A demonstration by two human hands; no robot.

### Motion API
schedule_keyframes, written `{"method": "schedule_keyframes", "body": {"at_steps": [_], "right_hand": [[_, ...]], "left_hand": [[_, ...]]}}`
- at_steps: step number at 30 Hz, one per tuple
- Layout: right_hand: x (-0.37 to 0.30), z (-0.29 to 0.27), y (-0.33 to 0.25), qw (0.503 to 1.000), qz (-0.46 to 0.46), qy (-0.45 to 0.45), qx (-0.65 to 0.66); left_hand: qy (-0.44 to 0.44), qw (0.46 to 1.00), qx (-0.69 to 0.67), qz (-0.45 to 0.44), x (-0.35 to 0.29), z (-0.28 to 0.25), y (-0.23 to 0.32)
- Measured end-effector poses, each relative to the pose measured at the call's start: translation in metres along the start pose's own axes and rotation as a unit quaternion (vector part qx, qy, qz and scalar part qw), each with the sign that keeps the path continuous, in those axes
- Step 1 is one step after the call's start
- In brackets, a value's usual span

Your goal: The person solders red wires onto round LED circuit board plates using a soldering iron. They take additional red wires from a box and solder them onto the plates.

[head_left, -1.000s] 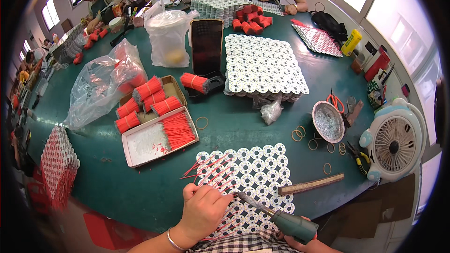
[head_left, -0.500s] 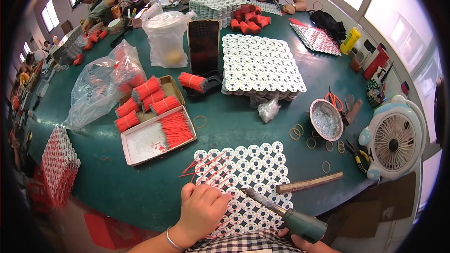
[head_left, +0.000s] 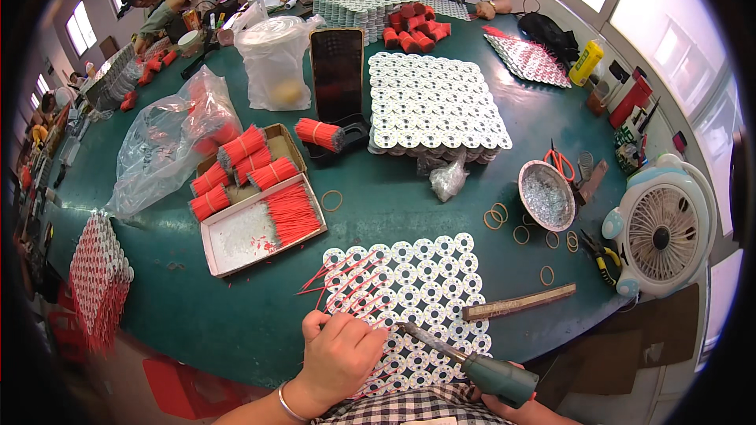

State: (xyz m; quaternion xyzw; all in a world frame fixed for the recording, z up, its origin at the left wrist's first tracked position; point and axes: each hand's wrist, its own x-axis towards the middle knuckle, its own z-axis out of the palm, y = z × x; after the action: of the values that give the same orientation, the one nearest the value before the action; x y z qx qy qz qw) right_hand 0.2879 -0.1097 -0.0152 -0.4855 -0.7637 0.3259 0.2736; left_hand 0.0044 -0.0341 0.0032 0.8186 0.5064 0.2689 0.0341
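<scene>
Left hand (head_left: 340, 354) rests palm-down on the near-left part of a white panel of round circuit discs (head_left: 413, 291), which lies flat on the green desk (head_left: 260, 307) at its near edge. Fingers of this hand are curled together over the panel; whether they pinch anything underneath cannot be told. Loose red wires (head_left: 339, 277) lie fanned across the panel's left corner, just beyond the knuckles.

Right hand (head_left: 512, 403) is mostly cut off at the lower edge; its fingers are wrapped around the grey-green handle of a soldering iron (head_left: 472, 362). The iron's metal shaft slants up and left, tip over the panel close to the left hand.

A wooden stick (head_left: 518, 303) lies just right of the panel. Beyond it to the left, a shallow cardboard tray (head_left: 236, 240) holds bundles of red wire. A metal bowl (head_left: 545, 195) and a small white fan (head_left: 663, 228) stand to the right.
</scene>
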Motion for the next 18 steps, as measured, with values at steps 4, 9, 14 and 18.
{"method": "schedule_keyframes", "body": {"at_steps": [4, 9, 14, 18], "right_hand": [[0.005, 0.000, -0.008, 0.997, 0.006, 0.037, 0.066], [0.016, -0.004, -0.020, 0.995, -0.025, 0.075, 0.057], [0.001, 0.001, -0.001, 0.978, 0.042, 0.025, 0.203], [-0.006, -0.010, -0.001, 0.961, 0.045, 0.046, 0.270]], "left_hand": [[0.006, 1.000, -0.014, 0.003, 0.001, 0.001, -0.001], [0.002, 1.000, -0.016, 0.003, 0.001, 0.001, -0.001], [0.001, 1.000, -0.010, 0.005, 0.000, 0.001, 0.000], [0.004, 1.000, -0.009, 0.009, 0.002, 0.000, 0.001]]}}
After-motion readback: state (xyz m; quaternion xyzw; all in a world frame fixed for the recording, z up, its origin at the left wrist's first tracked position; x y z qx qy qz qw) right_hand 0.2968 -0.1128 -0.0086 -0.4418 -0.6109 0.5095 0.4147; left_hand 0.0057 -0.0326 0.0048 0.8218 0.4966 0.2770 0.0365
